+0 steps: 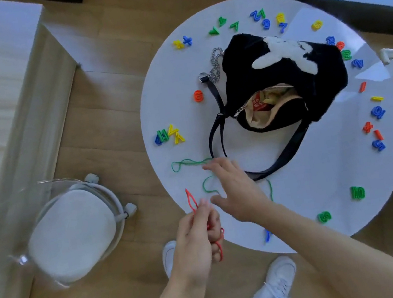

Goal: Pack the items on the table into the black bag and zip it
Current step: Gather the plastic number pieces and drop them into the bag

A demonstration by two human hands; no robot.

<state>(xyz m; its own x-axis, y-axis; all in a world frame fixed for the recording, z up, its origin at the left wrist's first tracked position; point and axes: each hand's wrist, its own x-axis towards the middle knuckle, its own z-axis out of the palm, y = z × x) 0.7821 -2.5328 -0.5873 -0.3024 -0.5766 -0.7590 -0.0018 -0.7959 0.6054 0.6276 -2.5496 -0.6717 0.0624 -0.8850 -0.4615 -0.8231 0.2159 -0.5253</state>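
The left hand (196, 236), at the near edge of the table (324, 180), pinches a red cord (190, 200) in curled fingers, probably to keep it gathered. The right hand (235, 189) just beside it is spread over the green cord (193, 162) and holds nothing. Beyond the right hand lies the black bag (269, 80), unzipped, its mouth facing the hands for loading; the print on a red packet (260, 105) inside is too blurred to read.

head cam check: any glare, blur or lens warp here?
Head view: glare washes the right side of the white table; wide-angle warp bows the floor planks near the edges; the black bag reads dark, with little texture; the right hand and the left hand, which grips the red string, look slightly soft at the fingertips.
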